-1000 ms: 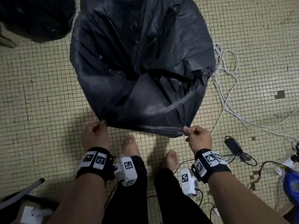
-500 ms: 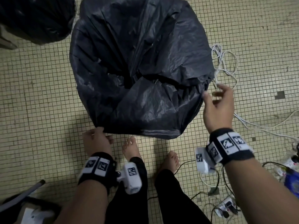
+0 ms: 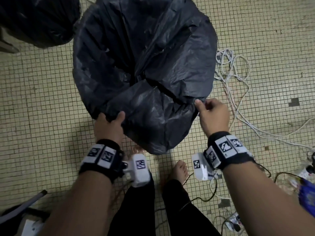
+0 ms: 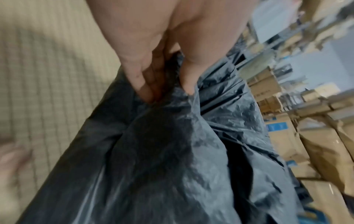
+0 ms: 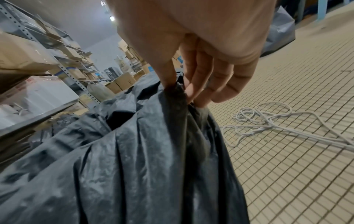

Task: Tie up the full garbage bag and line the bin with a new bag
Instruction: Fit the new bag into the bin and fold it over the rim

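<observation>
A large black garbage bag (image 3: 144, 68) stands on the tiled floor in front of me, its top rumpled and partly folded over. My left hand (image 3: 109, 122) grips the bag's near-left rim, thumb on top and fingers under the plastic (image 4: 172, 136). My right hand (image 3: 210, 110) pinches a bunched bit of the rim at the near right, thumb against fingers, with dark plastic (image 5: 153, 151) hanging below. A second black bag (image 3: 37, 19) sits at the far left. The bin itself is hidden by the bag.
Tangled white cables (image 3: 233, 68) lie on the floor right of the bag and run toward the right edge. More cords and a power strip (image 3: 233, 220) lie near my bare feet (image 3: 180, 171). Shelves of cardboard boxes (image 5: 38, 60) stand beyond the bag.
My right hand let go of the near edge, swung out to the right side, and now pinches the rim there. My left hand shifted its grip up onto the near-left rim.
</observation>
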Demonstrator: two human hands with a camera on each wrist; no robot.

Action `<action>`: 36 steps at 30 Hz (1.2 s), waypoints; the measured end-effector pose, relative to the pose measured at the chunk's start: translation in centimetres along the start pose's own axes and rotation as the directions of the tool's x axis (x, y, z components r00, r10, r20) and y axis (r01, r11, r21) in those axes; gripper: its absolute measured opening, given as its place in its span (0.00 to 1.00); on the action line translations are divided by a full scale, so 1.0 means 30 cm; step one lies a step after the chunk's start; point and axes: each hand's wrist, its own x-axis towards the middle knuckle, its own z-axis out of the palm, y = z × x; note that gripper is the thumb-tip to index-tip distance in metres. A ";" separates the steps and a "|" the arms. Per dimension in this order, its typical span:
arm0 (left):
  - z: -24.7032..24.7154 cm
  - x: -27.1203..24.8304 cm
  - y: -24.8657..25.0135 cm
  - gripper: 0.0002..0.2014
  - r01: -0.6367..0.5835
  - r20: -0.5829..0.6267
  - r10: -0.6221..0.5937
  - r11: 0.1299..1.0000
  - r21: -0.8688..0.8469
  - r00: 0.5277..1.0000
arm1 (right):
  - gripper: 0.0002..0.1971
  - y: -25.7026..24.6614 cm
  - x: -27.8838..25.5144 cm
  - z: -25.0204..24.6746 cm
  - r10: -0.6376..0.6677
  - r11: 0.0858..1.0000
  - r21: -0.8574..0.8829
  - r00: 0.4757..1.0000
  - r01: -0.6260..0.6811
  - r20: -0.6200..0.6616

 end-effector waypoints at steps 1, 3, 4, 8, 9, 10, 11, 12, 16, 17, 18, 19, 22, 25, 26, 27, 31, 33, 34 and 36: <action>-0.030 0.044 0.015 0.35 -0.024 0.017 0.024 1.000 0.016 1.000 | 0.13 -0.003 -0.036 0.018 0.008 1.000 0.024 1.000 -0.009 0.010; -0.082 0.125 0.041 0.37 -0.053 0.048 0.052 0.998 0.021 0.997 | 0.14 -0.011 -0.111 0.058 0.014 0.999 0.049 0.999 -0.016 0.033; -0.105 0.154 0.059 0.34 -0.069 0.046 0.068 0.997 0.018 0.997 | 0.15 -0.013 -0.145 0.077 0.017 0.998 0.056 0.999 -0.020 0.050; -0.147 0.175 0.088 0.30 -0.129 -0.093 0.130 0.991 0.021 0.987 | 0.21 -0.019 -0.236 0.109 0.091 0.983 0.156 0.994 -0.100 0.065; -0.145 0.159 0.081 0.30 -0.136 -0.176 0.136 0.991 0.014 0.975 | 0.23 -0.019 -0.237 0.103 0.136 0.972 0.189 0.990 -0.138 0.023; -0.136 0.131 0.066 0.30 -0.130 -0.250 0.127 0.992 0.006 0.960 | 0.25 -0.019 -0.229 0.094 0.170 0.961 0.224 0.985 -0.163 -0.011; -0.121 0.096 0.046 0.30 -0.099 -0.294 0.093 0.995 -0.005 0.951 | 0.25 -0.021 -0.214 0.085 0.185 0.949 0.262 0.983 -0.176 -0.011; -0.103 0.055 0.021 0.29 -0.044 -0.307 0.034 0.999 -0.026 0.951 | 0.23 -0.023 -0.196 0.079 0.183 0.938 0.294 0.983 -0.182 0.024; -0.017 -0.114 -0.078 0.29 0.052 -0.218 -0.075 0.993 -0.110 0.973 | 0.16 -0.005 -0.120 0.079 0.097 0.954 0.263 0.979 -0.143 0.179; 0.001 -0.137 -0.100 0.29 0.044 -0.189 -0.060 0.995 -0.090 0.980 | 0.16 0.020 -0.105 0.071 0.071 0.958 0.264 0.982 -0.116 0.173; 0.017 -0.152 -0.116 0.29 0.040 -0.157 -0.052 0.996 -0.081 0.986 | 0.16 0.054 -0.091 0.061 0.067 0.960 0.262 0.987 -0.103 0.143; 0.027 -0.156 -0.128 0.30 0.044 -0.124 -0.057 0.994 -0.104 0.991 | 0.16 0.098 -0.078 0.049 0.102 0.961 0.248 0.990 -0.124 0.101; 0.033 -0.156 -0.155 0.32 0.060 -0.044 -0.074 0.964 -0.260 0.996 | 0.14 0.226 -0.064 0.031 0.360 0.904 0.226 0.932 -0.362 0.049; 0.029 -0.153 -0.181 0.24 0.054 -0.033 -0.075 0.905 -0.423 0.997 | 0.13 0.269 -0.062 0.062 0.420 0.875 0.220 0.902 -0.431 0.097; 0.025 -0.147 -0.191 0.19 0.054 -0.035 -0.079 0.889 -0.455 0.996 | 0.14 0.266 -0.057 0.072 0.416 0.876 0.224 0.904 -0.426 0.093; 0.022 -0.139 -0.200 0.13 0.060 -0.031 -0.084 0.880 -0.471 0.996 | 0.14 0.262 -0.052 0.077 0.416 0.874 0.235 0.905 -0.424 0.086; 0.018 -0.112 -0.218 0.02 0.016 -0.017 -0.025 0.911 -0.413 1.000 | 0.14 0.257 -0.046 0.087 0.429 0.847 0.311 0.900 -0.431 0.079; 0.015 -0.106 -0.218 0.04 -0.086 -0.037 0.078 0.954 -0.286 0.996 | 0.13 0.260 -0.052 0.089 0.410 0.855 0.309 0.908 -0.416 0.089; 0.013 -0.103 -0.218 0.05 -0.126 -0.032 0.121 0.965 -0.231 0.992 | 0.13 0.263 -0.055 0.090 0.399 0.860 0.308 0.912 -0.407 0.092; 0.006 -0.098 -0.218 0.06 -0.193 -0.021 0.192 0.977 -0.086 0.981 | 0.12 0.270 -0.062 0.088 0.377 0.869 0.310 0.922 -0.386 0.092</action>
